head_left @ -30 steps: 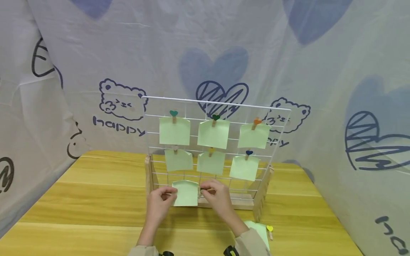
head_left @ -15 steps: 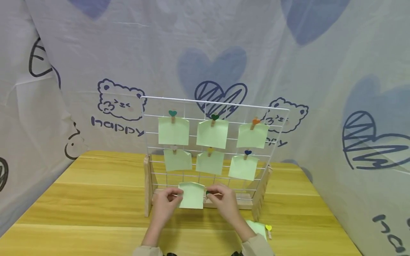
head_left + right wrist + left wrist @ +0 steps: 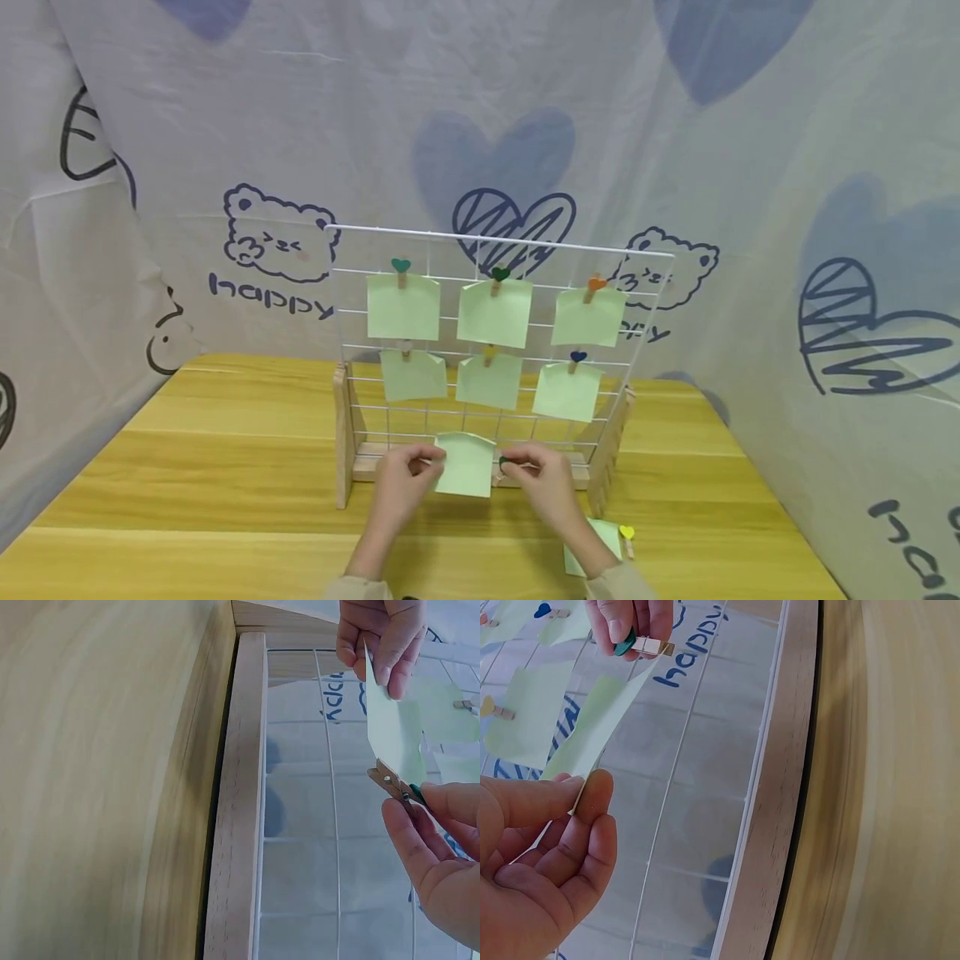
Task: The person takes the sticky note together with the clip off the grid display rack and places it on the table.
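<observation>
A pale green paper note [image 3: 465, 468] is held up in front of the lower part of a white wire grid rack [image 3: 495, 241]. My left hand [image 3: 403, 483] pinches the note's left edge between thumb and fingers. At the opposite edge, my right hand [image 3: 546, 482] grips a small wooden clothespin [image 3: 391, 781] with a dark green heart. The clothespin's tip meets the note's edge in both wrist views; whether it clamps the paper I cannot tell. The note appears apart from the grid wires.
Several green notes [image 3: 403, 312] hang on the grid in two rows, under heart clothespins. Wooden posts [image 3: 342, 442] support the rack. On the table [image 3: 187, 500], another note [image 3: 609, 537] lies partly behind my right forearm, beside a yellow-heart clothespin [image 3: 627, 540]. A printed curtain [image 3: 360, 125] hangs behind.
Both hands have moved to the right and slightly down, carrying the note and the green-heart clothespin along. The hung notes have not changed.
</observation>
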Demonstrator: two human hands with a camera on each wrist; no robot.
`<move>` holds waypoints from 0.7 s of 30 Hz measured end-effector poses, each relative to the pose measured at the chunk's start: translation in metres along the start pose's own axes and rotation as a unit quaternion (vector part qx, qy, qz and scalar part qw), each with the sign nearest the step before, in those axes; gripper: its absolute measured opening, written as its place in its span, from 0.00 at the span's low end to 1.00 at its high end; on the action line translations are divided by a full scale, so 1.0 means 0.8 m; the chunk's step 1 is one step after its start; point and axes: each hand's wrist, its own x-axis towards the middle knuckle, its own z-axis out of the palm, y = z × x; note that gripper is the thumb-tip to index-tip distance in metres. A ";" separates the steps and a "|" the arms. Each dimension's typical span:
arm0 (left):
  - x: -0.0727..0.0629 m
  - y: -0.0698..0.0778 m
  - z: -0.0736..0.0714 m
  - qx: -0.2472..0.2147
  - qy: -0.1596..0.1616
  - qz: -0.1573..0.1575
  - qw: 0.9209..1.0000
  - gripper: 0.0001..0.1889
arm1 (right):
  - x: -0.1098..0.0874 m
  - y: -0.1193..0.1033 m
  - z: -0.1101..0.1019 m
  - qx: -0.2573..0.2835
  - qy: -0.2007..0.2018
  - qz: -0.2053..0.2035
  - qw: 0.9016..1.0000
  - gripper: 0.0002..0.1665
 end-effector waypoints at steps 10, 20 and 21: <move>-0.002 0.002 0.011 -0.011 -0.013 0.006 1.000 0.05 | -0.004 0.009 -0.015 0.001 0.013 0.037 0.999 0.07; -0.003 0.003 0.022 -0.015 -0.021 0.009 1.000 0.05 | -0.013 0.013 -0.033 -0.012 0.037 0.046 0.998 0.06; -0.003 0.003 0.023 -0.015 -0.023 0.011 1.000 0.05 | -0.014 0.015 -0.035 -0.015 0.039 0.046 0.998 0.06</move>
